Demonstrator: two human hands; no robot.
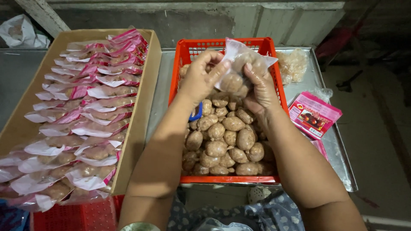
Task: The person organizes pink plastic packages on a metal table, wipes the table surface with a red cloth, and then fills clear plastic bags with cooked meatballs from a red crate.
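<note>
You're mid-fill: both your left hand (201, 77) and right hand (259, 87) grip the clear bag (239, 64) of sausage balls above the far end of the red basket (274, 68), so next it wants closing and laying in the cardboard box (143, 107) at left.

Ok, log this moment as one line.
left hand holds clear bag | right hand holds bag too | over red crate of sausages | filled packs in box left
</note>
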